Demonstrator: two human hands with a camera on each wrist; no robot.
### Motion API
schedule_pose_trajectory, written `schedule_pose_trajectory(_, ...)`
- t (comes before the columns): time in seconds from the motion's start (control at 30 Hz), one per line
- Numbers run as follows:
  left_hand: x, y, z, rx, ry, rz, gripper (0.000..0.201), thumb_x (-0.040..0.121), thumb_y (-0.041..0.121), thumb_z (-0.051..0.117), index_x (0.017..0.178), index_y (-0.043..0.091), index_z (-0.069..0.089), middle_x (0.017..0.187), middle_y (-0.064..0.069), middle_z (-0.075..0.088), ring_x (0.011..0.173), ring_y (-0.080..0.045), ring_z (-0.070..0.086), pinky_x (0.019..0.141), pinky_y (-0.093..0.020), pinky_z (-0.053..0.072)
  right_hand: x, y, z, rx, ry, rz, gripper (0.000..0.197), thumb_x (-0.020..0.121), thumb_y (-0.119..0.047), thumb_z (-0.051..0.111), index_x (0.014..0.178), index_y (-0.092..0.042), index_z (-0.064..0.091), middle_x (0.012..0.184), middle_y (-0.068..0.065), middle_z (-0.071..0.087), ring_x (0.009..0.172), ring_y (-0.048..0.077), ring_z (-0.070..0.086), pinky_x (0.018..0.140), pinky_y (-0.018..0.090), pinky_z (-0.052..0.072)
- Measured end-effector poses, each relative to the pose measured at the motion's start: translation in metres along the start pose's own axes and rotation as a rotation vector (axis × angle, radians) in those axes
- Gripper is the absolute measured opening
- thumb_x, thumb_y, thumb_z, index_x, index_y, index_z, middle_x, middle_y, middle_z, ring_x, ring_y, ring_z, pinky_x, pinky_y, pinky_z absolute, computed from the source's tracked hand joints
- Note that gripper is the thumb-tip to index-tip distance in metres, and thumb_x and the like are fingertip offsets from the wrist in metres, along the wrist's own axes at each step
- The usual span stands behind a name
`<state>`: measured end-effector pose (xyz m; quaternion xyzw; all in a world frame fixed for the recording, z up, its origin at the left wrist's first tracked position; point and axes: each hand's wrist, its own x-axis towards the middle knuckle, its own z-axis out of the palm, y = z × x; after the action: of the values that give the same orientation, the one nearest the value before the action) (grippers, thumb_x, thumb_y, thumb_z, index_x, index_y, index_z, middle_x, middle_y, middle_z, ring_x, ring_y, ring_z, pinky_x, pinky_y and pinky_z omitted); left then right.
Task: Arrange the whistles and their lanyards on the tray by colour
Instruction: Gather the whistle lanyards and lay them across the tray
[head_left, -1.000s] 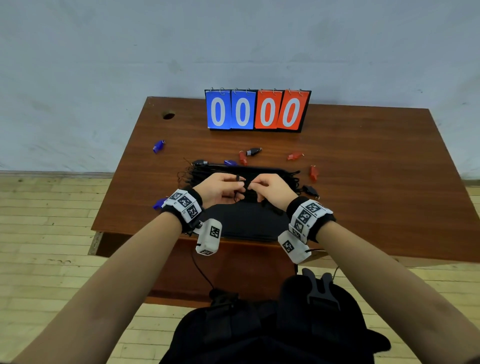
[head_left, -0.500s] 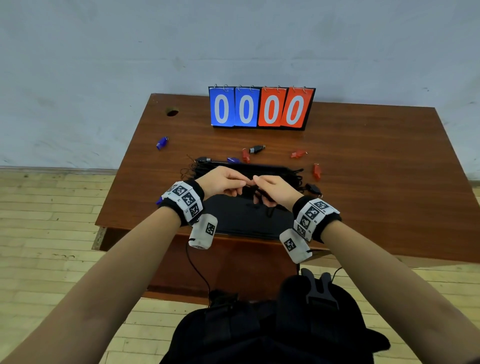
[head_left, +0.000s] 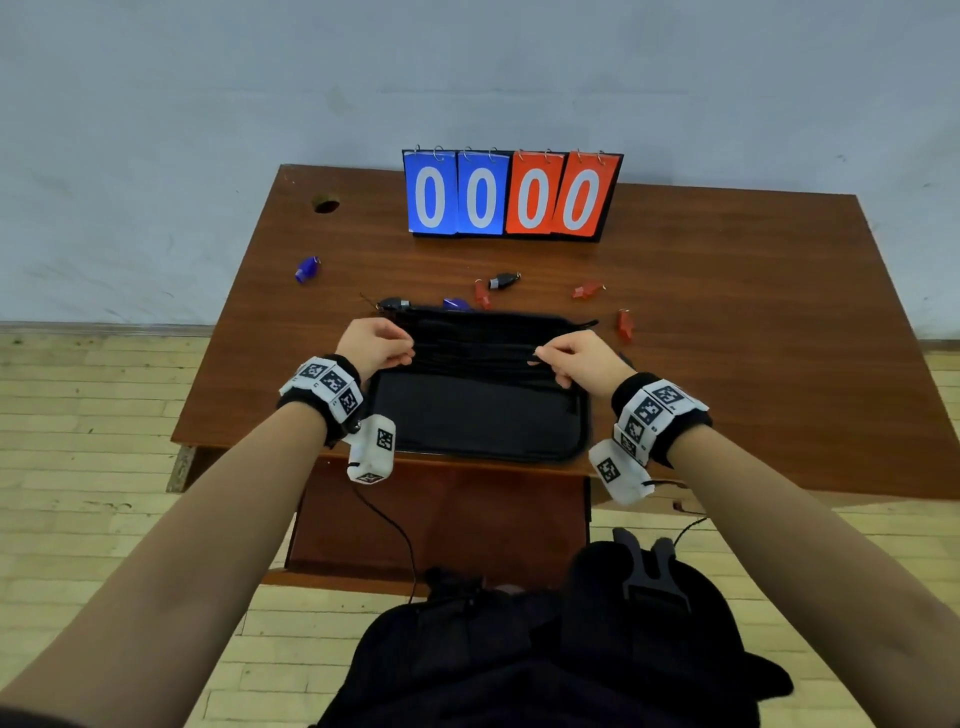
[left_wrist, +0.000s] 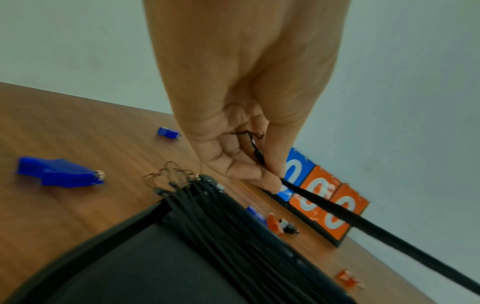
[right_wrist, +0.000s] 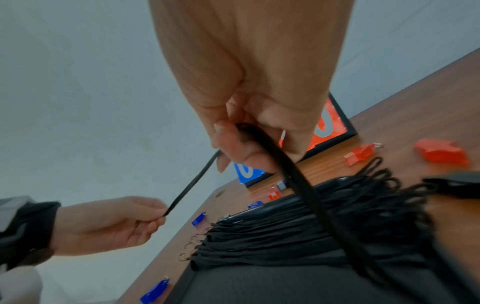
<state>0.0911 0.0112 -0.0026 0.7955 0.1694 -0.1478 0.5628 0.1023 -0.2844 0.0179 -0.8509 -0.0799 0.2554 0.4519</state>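
Both hands are apart over the black tray (head_left: 478, 426). The left hand (head_left: 375, 347) and the right hand (head_left: 582, 358) each pinch one end of a black string (right_wrist: 192, 185), pulled straight. More strings (head_left: 488, 338) lie on the tray. Blue whistles (head_left: 306, 269) and red whistles (head_left: 625, 325) lie on the table (head_left: 727, 312) behind.

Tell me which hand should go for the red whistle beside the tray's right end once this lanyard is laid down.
Right, probably. The right hand pinches the lanyard at the tray's right end, close to that red whistle. The left hand holds the lanyard's other end across the tray, nearer the blue whistles.
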Motion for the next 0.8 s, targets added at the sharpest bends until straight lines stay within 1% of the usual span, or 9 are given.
schedule_pose_trajectory(0.03, 0.004, -0.010, -0.004, 0.027, 0.030, -0.022, 0.011, 0.087, 0.000, 0.060, 0.079, 0.007, 0.062, 0.075, -0.010, 0.065, 0.051, -0.001, 0.063, 0.056, -0.011, 0.052, -0.002, 0.005, -0.004, -0.006, 0.005, 0.033, 0.031, 0.097, -0.023, 0.050, 0.070, -0.023, 0.063, 0.052, 0.000, 0.049, 0.042, 0.005, 0.045, 0.058, 0.021, 0.041)
schedule_pose_trajectory(0.13, 0.014, -0.038, -0.013, 0.129, 0.105, -0.085, 0.016, 0.086, 0.001, 0.062, 0.074, 0.010, 0.064, 0.072, -0.008, 0.065, 0.053, -0.004, 0.063, 0.054, -0.011, 0.051, -0.004, 0.025, -0.012, -0.045, 0.037, 0.123, 0.027, 0.096, -0.019, 0.053, 0.071, -0.019, 0.064, 0.055, -0.001, 0.053, 0.045, 0.008, 0.044, 0.055, 0.022, 0.041)
schedule_pose_trajectory(0.2, 0.018, -0.054, -0.018, 0.196, 0.142, -0.120, 0.014, 0.085, 0.003, 0.064, 0.073, 0.011, 0.066, 0.073, -0.007, 0.067, 0.064, -0.014, 0.065, 0.065, -0.020, 0.054, -0.003, 0.041, -0.014, -0.061, 0.061, 0.203, 0.021, 0.095, -0.017, 0.054, 0.080, -0.010, 0.068, 0.060, -0.001, 0.059, 0.049, 0.011, 0.046, 0.052, 0.020, 0.040)
schedule_pose_trajectory(0.27, 0.022, -0.066, -0.021, 0.238, 0.171, -0.147, 0.008, 0.084, 0.006, 0.065, 0.078, 0.010, 0.068, 0.074, -0.006, 0.068, 0.074, -0.020, 0.066, 0.077, -0.030, 0.054, -0.001, 0.055, -0.013, -0.050, 0.091, 0.261, 0.019, 0.094, -0.015, 0.056, 0.083, -0.007, 0.069, 0.062, 0.000, 0.061, 0.051, 0.013, 0.047, 0.051, 0.019, 0.040)
schedule_pose_trajectory(0.4, 0.026, -0.076, -0.024, 0.327, 0.211, -0.172, 0.004, 0.085, 0.009, 0.065, 0.084, 0.010, 0.069, 0.076, -0.005, 0.066, 0.070, -0.015, 0.062, 0.078, -0.030, 0.053, 0.006, 0.073, -0.006, 0.004, 0.153, 0.366, 0.014, 0.091, -0.013, 0.061, 0.085, -0.004, 0.069, 0.060, 0.002, 0.060, 0.048, 0.011, 0.047, 0.041, 0.010, 0.038)
schedule_pose_trajectory(0.47, 0.029, -0.083, -0.025, 0.347, 0.217, -0.180, 0.003, 0.085, 0.011, 0.066, 0.084, 0.009, 0.068, 0.080, -0.006, 0.066, 0.073, -0.017, 0.061, 0.077, -0.031, 0.052, 0.011, 0.082, 0.000, 0.014, 0.188, 0.423, 0.012, 0.090, -0.011, 0.063, 0.083, -0.003, 0.069, 0.058, 0.001, 0.060, 0.042, 0.004, 0.050, 0.040, 0.008, 0.038)
schedule_pose_trajectory(0.53, 0.032, -0.088, -0.027, 0.388, 0.223, -0.182, 0.003, 0.085, 0.015, 0.066, 0.085, 0.012, 0.067, 0.084, -0.004, 0.064, 0.081, -0.019, 0.059, 0.075, -0.031, 0.048, 0.017, 0.091, 0.005, 0.036, 0.215, 0.465, 0.010, 0.089, -0.009, 0.063, 0.087, -0.002, 0.070, 0.060, 0.002, 0.060, 0.043, 0.002, 0.053, 0.041, 0.008, 0.041)
schedule_pose_trajectory(0.63, 0.036, -0.094, -0.026, 0.398, 0.229, -0.178, 0.003, 0.085, 0.017, 0.065, 0.085, 0.014, 0.066, 0.085, -0.003, 0.063, 0.084, -0.020, 0.057, 0.076, -0.031, 0.046, 0.024, 0.099, 0.011, 0.033, 0.252, 0.515, 0.009, 0.087, -0.010, 0.065, 0.089, -0.004, 0.072, 0.068, 0.003, 0.063, 0.059, 0.010, 0.059, 0.051, 0.013, 0.050)
schedule_pose_trajectory(0.8, 0.040, -0.098, -0.023, 0.372, 0.243, -0.149, 0.008, 0.087, 0.016, 0.063, 0.092, 0.012, 0.067, 0.087, -0.003, 0.063, 0.081, -0.020, 0.057, 0.072, -0.031, 0.046, 0.027, 0.104, 0.019, -0.074, 0.330, 0.556, 0.004, 0.083, -0.011, 0.068, 0.082, -0.010, 0.071, 0.076, 0.004, 0.065, 0.069, 0.017, 0.060, 0.067, 0.027, 0.047)
